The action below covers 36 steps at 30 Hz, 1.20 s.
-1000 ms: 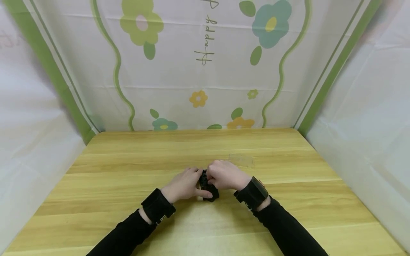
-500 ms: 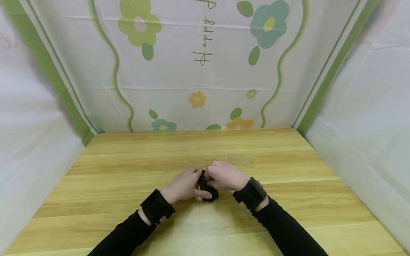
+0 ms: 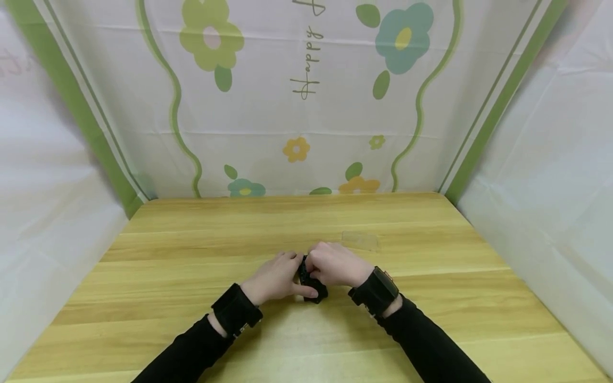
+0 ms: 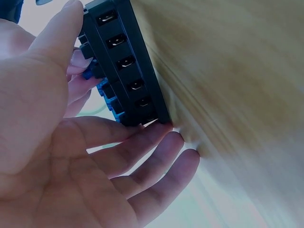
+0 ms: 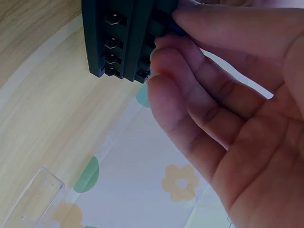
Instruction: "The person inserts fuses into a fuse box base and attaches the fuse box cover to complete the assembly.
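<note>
A black terminal block [image 3: 316, 292] stands on the table between both hands. Along its side, in the left wrist view, runs a row of rectangular openings [image 4: 127, 62] with metal in them. My left hand [image 3: 275, 276] grips the block, thumb over its near end, fingers at its far end. My right hand [image 3: 337, 263] is bent over the block's top. Its thumb and forefinger pinch a small dark blue piece [image 5: 174, 29] there, mostly hidden by the fingertips. Beyond the right hand lies a clear plastic cover [image 3: 361, 241], flat on the wood.
The wooden table [image 3: 191, 229] ends at a white floral cloth backdrop [image 3: 268, 111]. White cloth walls stand at the left and right sides. Black bands with devices [image 3: 237, 310] sit around both wrists.
Both hands stay in place around the terminal block, with only a very slight shift of the right fingers. The clear cover has not moved.
</note>
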Available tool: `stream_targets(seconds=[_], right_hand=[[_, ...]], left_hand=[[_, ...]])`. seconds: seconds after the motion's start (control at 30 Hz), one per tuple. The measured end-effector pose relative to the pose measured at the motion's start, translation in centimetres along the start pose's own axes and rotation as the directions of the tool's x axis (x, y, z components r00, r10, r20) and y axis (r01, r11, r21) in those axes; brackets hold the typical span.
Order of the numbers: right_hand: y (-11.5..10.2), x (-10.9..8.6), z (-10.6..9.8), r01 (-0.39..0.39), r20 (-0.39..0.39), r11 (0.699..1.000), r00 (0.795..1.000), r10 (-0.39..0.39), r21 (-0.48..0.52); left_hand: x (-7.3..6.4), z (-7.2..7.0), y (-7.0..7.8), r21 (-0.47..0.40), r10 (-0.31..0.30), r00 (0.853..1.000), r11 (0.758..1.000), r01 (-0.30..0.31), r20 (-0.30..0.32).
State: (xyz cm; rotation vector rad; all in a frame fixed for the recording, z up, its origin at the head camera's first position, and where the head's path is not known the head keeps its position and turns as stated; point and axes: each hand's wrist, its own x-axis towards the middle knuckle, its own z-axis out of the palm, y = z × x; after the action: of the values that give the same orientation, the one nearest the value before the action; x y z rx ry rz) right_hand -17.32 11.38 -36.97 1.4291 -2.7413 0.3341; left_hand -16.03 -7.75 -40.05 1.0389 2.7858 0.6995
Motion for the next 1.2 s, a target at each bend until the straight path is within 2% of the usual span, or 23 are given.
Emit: stream_targets(seconds=[0.77,1.0,1.2], right_hand=[[-0.01,0.21,0.15,0.001,-0.017,1.000,1.000,0.000,0.002],[0.43,0.37,0.02,-0.007,0.019,1.000,1.000,0.007,0.029],[0.49,0.38,-0.09,0.007,0.025,0.999,1.000,-0.009,0.051]], left_hand=[[-0.08,0.06,0.06,0.005,0.005,1.000,1.000,-0.004,-0.005],[0.01,0.13,0.09,0.030,-0.028,1.000,0.999,0.028,-0.003],[0.10,0.15,-0.01,0.043,-0.024,1.000,0.999,0.025,-0.002]])
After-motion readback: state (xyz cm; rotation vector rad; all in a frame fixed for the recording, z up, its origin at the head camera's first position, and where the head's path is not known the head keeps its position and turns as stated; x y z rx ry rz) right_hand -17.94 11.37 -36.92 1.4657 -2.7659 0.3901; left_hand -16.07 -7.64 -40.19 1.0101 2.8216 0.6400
